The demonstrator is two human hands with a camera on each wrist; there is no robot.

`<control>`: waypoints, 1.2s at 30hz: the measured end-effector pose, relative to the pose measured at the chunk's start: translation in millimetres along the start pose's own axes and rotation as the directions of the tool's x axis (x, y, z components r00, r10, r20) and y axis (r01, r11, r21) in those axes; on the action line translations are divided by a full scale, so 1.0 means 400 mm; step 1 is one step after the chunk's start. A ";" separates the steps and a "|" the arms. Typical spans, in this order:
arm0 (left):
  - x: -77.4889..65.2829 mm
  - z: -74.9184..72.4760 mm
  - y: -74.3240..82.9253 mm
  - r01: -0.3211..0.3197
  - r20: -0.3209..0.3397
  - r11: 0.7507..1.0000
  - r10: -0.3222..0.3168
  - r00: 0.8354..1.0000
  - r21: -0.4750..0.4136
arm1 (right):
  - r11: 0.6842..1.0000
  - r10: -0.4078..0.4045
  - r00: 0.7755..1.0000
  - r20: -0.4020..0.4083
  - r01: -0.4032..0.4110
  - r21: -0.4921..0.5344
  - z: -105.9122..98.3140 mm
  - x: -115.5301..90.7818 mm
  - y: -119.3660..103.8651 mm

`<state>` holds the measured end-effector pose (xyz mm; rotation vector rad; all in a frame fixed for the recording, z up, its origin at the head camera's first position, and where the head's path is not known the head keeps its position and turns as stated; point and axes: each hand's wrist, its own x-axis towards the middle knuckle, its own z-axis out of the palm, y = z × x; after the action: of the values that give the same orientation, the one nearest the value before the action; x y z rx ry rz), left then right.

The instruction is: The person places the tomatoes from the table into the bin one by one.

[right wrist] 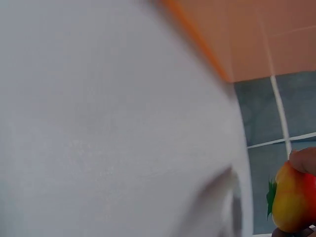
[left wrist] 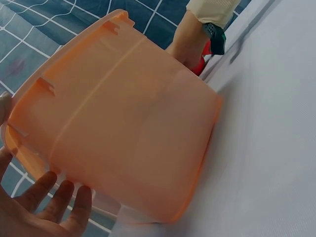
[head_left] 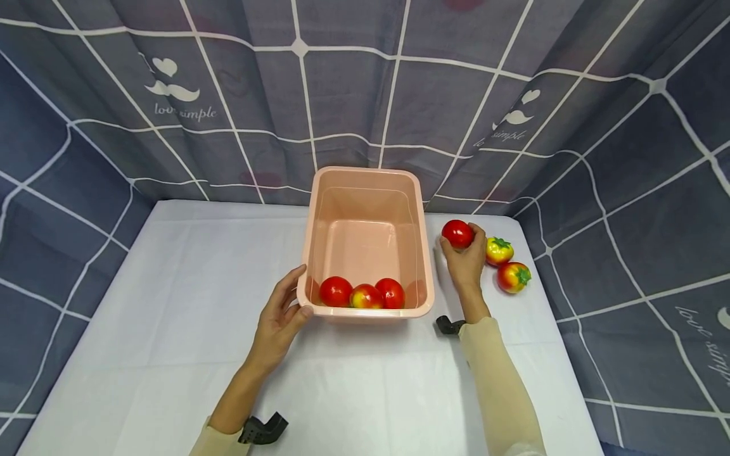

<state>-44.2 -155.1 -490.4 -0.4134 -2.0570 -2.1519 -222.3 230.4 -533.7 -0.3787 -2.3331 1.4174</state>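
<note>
the bin (head_left: 362,206) is pink and stands at the centre of the head view on the white table (head_left: 199,285). three fruits lie in a row inside it, along the near wall: a red fruit (head_left: 336,292) at left, a red-and-yellow fruit (head_left: 366,296) in the middle and a second red fruit (head_left: 390,293) at right.

the left hand (head_left: 281,326) is at the lower left corner of the bin. its thumb is on the near side and its fingers are on the left side, gripping the corner at the rim. in the left wrist view, the fingertips meet the bin at lower left.

the right hand (head_left: 466,261) is right of the bin, apart from it. its thumb and fingers pinch the held fruit (head_left: 457,234), which shows red in the head view. at the lower right of the right wrist view, the same fruit shows yellow and red with green leaves. whether it touches the table cannot be told.

two fruits lie on the table at the right of the head view: a yellow fruit (head_left: 499,251) just beside the right hand, and a red-and-orange fruit (head_left: 513,277) with a green top below it.

a grey curtain (head_left: 348,95) with white grid lines fills the upper part of the frame.
</note>
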 end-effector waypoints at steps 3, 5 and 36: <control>0.000 0.000 0.000 -0.001 -0.001 1.000 0.001 1.000 0.000 | 0.999 -0.004 1.000 -0.006 0.004 0.040 -0.014 -0.017 -0.018; 0.000 -0.001 -0.001 -0.003 -0.002 1.000 0.003 1.000 0.000 | 0.998 -0.014 1.000 -0.006 0.014 0.056 -0.022 -0.032 -0.027; 0.004 0.003 -0.003 0.000 -0.013 1.000 0.000 1.000 0.000 | 0.961 -0.228 0.969 -0.097 0.240 0.141 -0.164 -0.281 -0.113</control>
<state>-45.9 -153.9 -491.2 -0.3984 -2.0510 -2.1487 -93.8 214.8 -486.5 -0.1088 -2.1101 1.4239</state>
